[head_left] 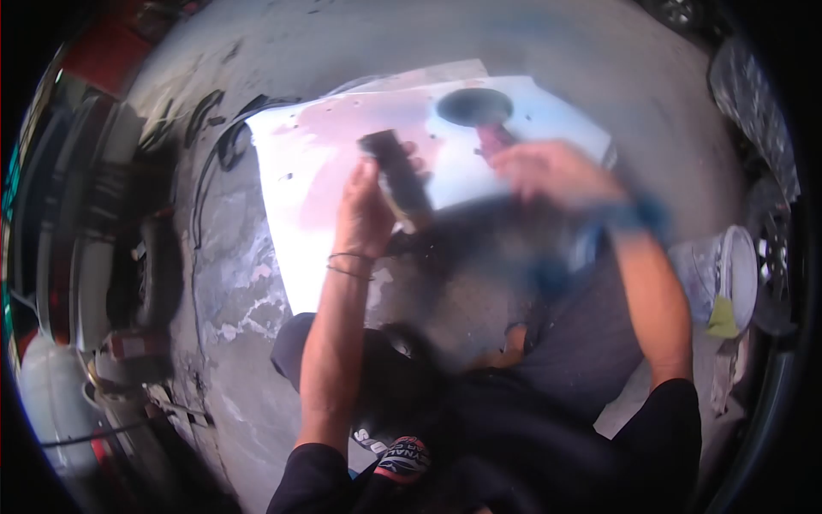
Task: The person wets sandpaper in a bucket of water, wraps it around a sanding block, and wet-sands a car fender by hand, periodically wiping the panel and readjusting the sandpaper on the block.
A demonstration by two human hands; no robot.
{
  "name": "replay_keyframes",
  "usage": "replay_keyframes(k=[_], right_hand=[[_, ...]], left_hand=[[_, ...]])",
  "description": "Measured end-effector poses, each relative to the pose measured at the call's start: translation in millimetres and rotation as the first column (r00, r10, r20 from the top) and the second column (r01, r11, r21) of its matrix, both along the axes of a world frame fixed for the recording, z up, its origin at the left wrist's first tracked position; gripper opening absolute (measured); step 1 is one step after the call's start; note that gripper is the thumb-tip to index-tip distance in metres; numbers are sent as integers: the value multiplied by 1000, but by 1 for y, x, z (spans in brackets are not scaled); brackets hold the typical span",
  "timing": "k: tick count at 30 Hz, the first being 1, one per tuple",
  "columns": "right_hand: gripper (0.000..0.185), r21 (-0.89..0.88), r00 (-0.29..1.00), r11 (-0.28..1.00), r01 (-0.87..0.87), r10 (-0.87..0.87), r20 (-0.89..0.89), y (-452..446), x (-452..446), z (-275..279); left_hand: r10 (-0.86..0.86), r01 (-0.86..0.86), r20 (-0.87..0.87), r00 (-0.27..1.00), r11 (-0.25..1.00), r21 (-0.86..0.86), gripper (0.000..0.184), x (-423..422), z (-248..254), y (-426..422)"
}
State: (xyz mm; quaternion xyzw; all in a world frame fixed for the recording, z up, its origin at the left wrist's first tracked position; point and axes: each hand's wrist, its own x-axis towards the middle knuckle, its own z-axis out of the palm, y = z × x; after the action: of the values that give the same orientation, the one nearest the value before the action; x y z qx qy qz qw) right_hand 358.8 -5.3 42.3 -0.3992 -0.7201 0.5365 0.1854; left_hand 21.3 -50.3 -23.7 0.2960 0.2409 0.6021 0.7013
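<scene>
My left hand (366, 206) is closed around a dark, long rectangular block (401, 182), held up tilted over the near part of a panel. Its lower end looks paler; blur hides its exact kind. To the right, my right hand (548, 171) is smeared by motion, its fingers curled together. A pinkish-red piece (492, 139) meets those fingertips, too blurred to name. Just beyond it, a dark oval (475, 107) shows on the panel; whether it is a disc or an opening I cannot tell. The large white panel (287, 201) has pinkish patches and several small dark spots.
A pale bucket (715, 270) with a yellow-green cloth (724, 317) at its rim is on the right. Dark hoses or strips (205, 128) lie left of the panel. Long panels (73, 218) and other clutter line the left edge. The concrete floor (231, 283) is worn.
</scene>
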Motion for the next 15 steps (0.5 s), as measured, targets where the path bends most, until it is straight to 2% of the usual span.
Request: replay_keyframes(k=[1, 3, 4, 5, 6, 7, 9, 11, 12, 13, 15], right_hand=[[36, 201, 996, 979, 21, -37, 78, 7, 35, 13], [35, 50, 912, 926, 373, -376, 165, 6, 117, 4], [32, 10, 871, 923, 385, -367, 325, 15, 186, -36], [22, -91, 851, 891, 444, -388, 354, -11, 216, -76], [22, -185, 826, 844, 504, -409, 387, -37, 246, -116], [21, -235, 804, 813, 532, -398, 442, -58, 268, -155], [21, -201, 742, 819, 537, -345, 574, -89, 294, -215], [21, -136, 673, 840, 526, -314, 670, -107, 303, -252], [21, -113, 658, 852, 511, -302, 690, -107, 303, -262], [21, -92, 630, 857, 507, -295, 719, -110, 304, -271], [21, -56, 596, 869, 492, -289, 750, -111, 310, -279]], left_hand=[[29, -30, -13, 999, 999, -39, 60, -5, -4, 1], [107, -123, -120, 987, 984, -132, 53, -9, -12, 0], [69, -105, -212, 975, 981, -162, 52, -13, -35, 0], [56, -124, -330, 942, 974, -189, 51, -26, -51, -3], [86, -219, -502, 861, 952, -214, 50, -24, -54, -8], [162, -292, -673, 721, 953, -83, 50, -22, -63, -10], [284, -350, -910, 302, 921, 172, 43, -17, -65, -10], [394, -204, -904, -166, 883, 422, 35, -30, -77, -3], [455, -133, -856, -247, 859, 495, 34, -38, -86, 2], [449, -139, -853, -266, 858, 495, 34, -47, -100, 5], [625, -21, -638, -449, 707, 707, 38, -54, -124, 14]])
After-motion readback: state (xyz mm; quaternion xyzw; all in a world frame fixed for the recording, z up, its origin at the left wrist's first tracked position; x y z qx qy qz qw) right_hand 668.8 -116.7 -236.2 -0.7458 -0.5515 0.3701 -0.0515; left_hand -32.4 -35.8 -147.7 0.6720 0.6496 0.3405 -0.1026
